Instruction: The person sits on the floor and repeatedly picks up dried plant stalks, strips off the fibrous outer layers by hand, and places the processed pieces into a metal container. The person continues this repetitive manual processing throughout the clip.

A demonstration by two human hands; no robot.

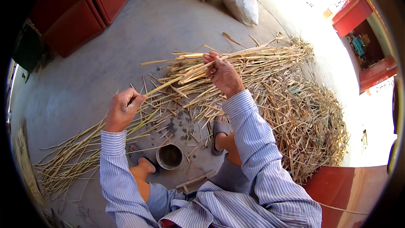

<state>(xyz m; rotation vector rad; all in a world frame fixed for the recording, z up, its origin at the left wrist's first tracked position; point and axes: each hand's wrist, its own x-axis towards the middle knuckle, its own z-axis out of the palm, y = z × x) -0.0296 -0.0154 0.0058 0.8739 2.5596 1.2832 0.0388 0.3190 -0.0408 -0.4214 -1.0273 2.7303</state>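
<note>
While fingers (130, 94) hold stalk (165, 85), bowl (169, 168), brownish inside

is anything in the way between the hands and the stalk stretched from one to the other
Nothing visible: the left hand grips the stalk directly, and the right hand pinches it further along. The loose dry stalks lie on the floor below, not between.

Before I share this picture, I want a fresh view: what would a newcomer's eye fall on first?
Probably the big straw heap, spread out on the right. Next, the left hand and right hand, near the centre, with a long stalk stretched between them. Then the bowl on the floor between the feet.
</note>
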